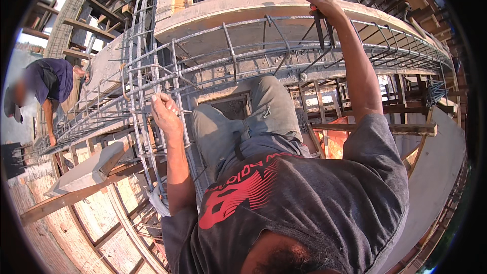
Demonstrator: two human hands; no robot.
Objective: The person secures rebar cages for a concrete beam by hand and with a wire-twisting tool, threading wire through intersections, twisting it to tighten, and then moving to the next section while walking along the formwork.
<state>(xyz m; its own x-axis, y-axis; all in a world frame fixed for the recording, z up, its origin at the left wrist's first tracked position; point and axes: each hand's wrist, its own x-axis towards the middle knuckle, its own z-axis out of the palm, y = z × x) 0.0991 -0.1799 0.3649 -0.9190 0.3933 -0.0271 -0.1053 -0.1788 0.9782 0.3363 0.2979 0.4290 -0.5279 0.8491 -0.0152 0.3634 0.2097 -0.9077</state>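
Observation:
My right hand (327,9) is closed around a pair of pincers (319,26) at the upper right. Their metal jaws point up and away from me, and the dark handles with a bit of red hang below my fist. Beneath them runs a long rebar cage (238,53) of ribbed bars and bent stirrups. At left centre my left hand (166,114) is curled shut beside a bundle of crossing bars (138,106). What its fingers pinch, if anything, is too small to make out. My knees are bent right up to the cage.
At the far left a co-worker (53,83) bends over the same cage with an arm reaching down. A curved formwork edge (243,4) runs behind the cage. Timber beams (76,200) and a grey slab piece (91,170) lie lower left; an open timber frame drops away below.

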